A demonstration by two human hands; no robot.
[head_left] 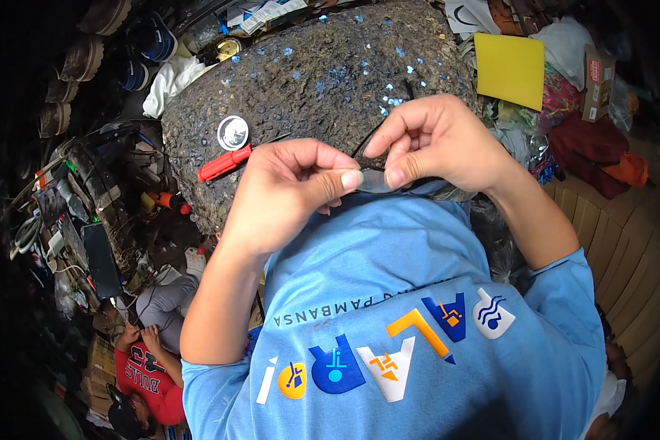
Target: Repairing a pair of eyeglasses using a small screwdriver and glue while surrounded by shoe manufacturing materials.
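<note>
Both hands meet in front of my light blue shirt (374, 293), at the near edge of a large dark rock-like block (308, 95). My left hand (290, 183) is closed, its thumb and fingers pinching one end of a small clear see-through piece (375, 181). The other end is pinched by my right hand (436, 143). A thin dark strand (367, 139) curves between the hands; what it belongs to is unclear. Left of my left hand lies a tool with a red handle (224, 163), its thin shaft partly hidden. A round shiny tin (233, 132) sits just beyond it.
Blue flecks dot the block. A yellow square sheet (510, 70) lies at the far right, near a cardboard box (598, 84) and a dark red bag (594, 154). Shoes (81, 59) line the far left. A person in a red shirt (150, 378) sits at the lower left.
</note>
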